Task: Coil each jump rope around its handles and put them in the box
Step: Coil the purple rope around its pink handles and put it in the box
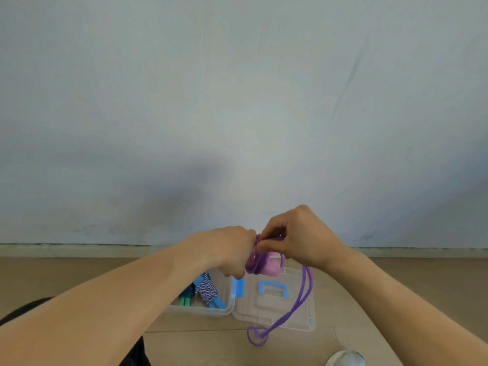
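I am holding a purple jump rope (301, 299) above the clear box (211, 309) on the floor; my left hand (232, 250) is gripping its coiled handles (269, 268), my right hand (298, 236) is pinching the rope, whose loose end is trailing across the lid (274, 313) to the floor.

1 head view, close above hands, facing forward, slightly down
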